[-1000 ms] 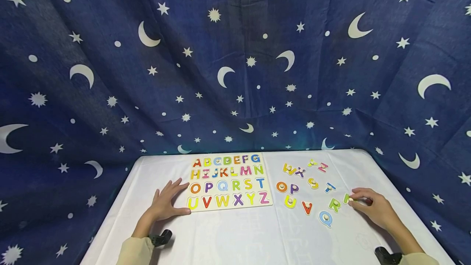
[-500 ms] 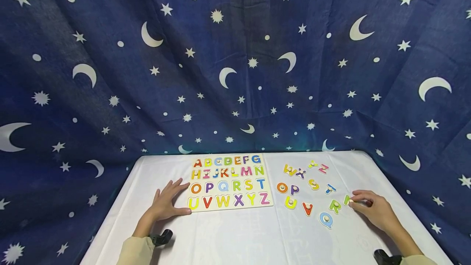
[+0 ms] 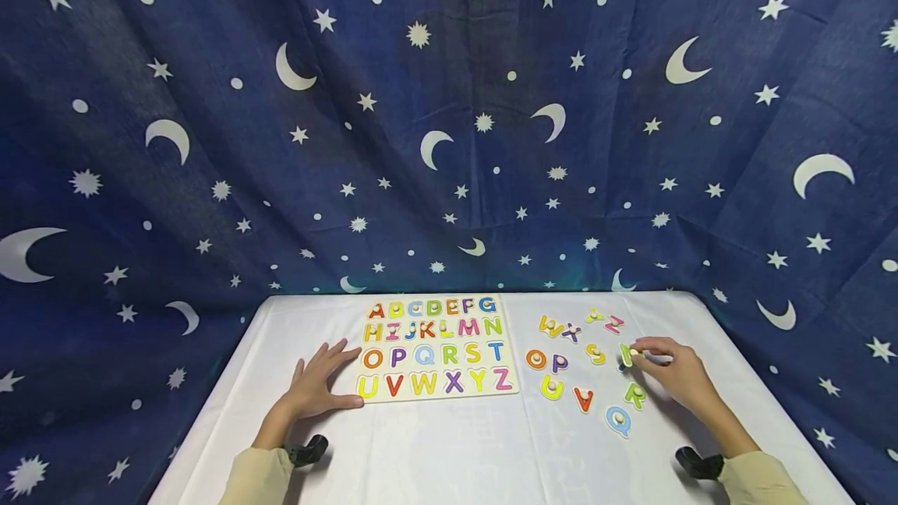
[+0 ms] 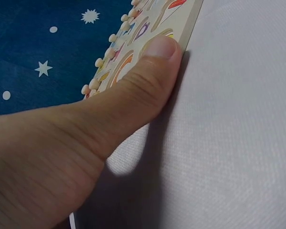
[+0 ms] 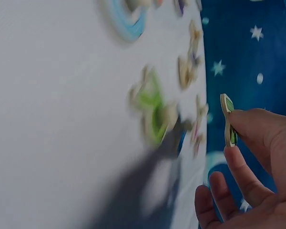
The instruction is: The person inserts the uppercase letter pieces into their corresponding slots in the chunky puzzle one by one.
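Observation:
My right hand (image 3: 677, 372) pinches a green letter N puzzle piece (image 3: 626, 355) between thumb and fingers. In the right wrist view this piece (image 5: 227, 119) is held edge-on, up off the table. In the head view it covers most of the blue T piece. My left hand (image 3: 312, 386) rests with fingers spread at the left side of the wooden alphabet puzzle board (image 3: 442, 402). Its thumb (image 4: 157, 62) lies on the board's near left corner, by the U space. Knobbed letters fill the upper part of the board; the lower two rows show printed letters without knobs.
Loose knobbed letters lie right of the board, among them a red V (image 3: 584, 399), a blue Q (image 3: 618, 421), a green R (image 3: 634, 395), a yellow S (image 3: 595, 354) and an orange O (image 3: 536, 359). A dark blue star-patterned curtain (image 3: 449, 139) hangs behind the white table (image 3: 449, 458).
My right hand has lifted the green N piece from the table and moved it left and away from me, over the T. My left hand has stayed on the board.

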Demonstrator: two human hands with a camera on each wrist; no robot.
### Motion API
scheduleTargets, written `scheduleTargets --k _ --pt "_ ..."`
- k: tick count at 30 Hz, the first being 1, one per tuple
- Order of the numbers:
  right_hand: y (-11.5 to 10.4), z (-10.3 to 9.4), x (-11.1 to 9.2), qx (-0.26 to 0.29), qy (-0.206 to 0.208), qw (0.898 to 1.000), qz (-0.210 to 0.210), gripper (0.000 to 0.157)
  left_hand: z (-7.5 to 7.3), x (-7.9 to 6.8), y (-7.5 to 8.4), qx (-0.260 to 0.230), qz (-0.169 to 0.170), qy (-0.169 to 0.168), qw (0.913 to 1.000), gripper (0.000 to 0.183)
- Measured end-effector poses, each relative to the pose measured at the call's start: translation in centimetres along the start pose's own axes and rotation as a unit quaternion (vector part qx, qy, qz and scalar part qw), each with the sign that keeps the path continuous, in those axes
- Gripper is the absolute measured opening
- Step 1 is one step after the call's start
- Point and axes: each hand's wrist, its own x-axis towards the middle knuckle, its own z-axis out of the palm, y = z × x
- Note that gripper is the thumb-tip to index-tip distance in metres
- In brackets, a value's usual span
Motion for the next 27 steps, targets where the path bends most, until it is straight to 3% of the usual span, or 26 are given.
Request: scheduleTargets --k 8,21,27 --pt "-4.4 3.1 3.1 0.051 -0.033 0.998 -0.02 0.02 0.3 0.0 -0.3 -0.004 -0.006 -0.005 1.0 0.101" --pt "-10.3 9.0 6.9 0.128 -0.034 0.988 -0.074 0.016 0.2 0.6 -0.5 -0.006 -0.008 -0.01 0.9999 0.103" --pt "-12.7 11.4 7.4 0.141 -0.065 0.987 -0.041 0.015 0.4 0.7 -0.6 -0.005 0.003 -0.003 1.0 0.104"
